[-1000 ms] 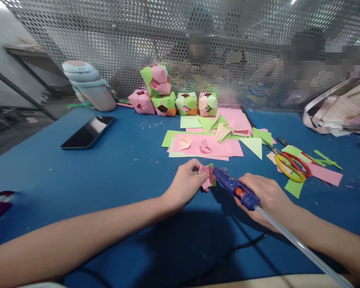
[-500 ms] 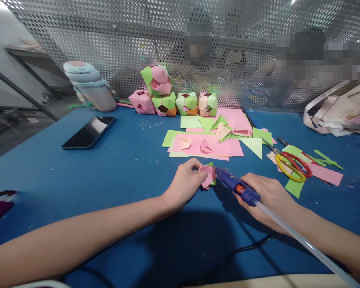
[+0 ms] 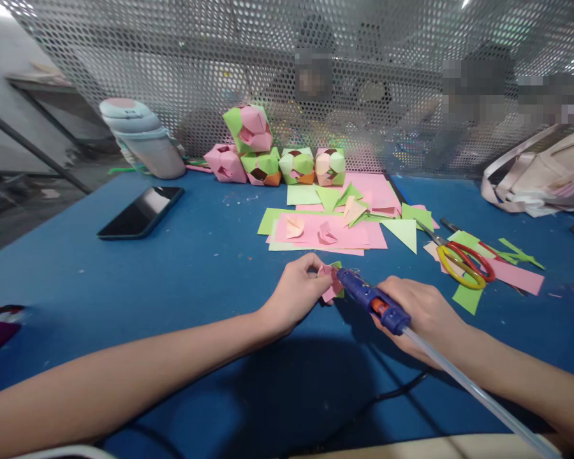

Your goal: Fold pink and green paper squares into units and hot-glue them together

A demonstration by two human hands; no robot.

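Pinched in my left hand [image 3: 299, 290] is a small folded paper piece [image 3: 331, 290], pink with green at its far side. My right hand [image 3: 423, 315] is wrapped round a blue glue gun [image 3: 370, 299], its nozzle at the upper right of the folded paper. A long clear glue stick [image 3: 473, 389] juts out of the gun's back end toward me. Beyond my hands lies a stack of pink and green paper sheets [image 3: 325, 239] with small folded pieces on top. Scissors [image 3: 463, 261] with red and yellow handles rest among paper scraps to the right.
Several folded paper balls [image 3: 261, 169] stand at the back, one stacked on others, before a perforated metal screen [image 3: 210, 83]. A phone [image 3: 141, 213] and a bottle [image 3: 146, 143] are at the left, a bag [image 3: 550, 172] at the right. A black cord [image 3: 402, 389] crosses the near tabletop.
The glue gun, in my right hand, has shifted slightly left, its nozzle now overlapping the folded paper more. My left hand has stayed nearly still.
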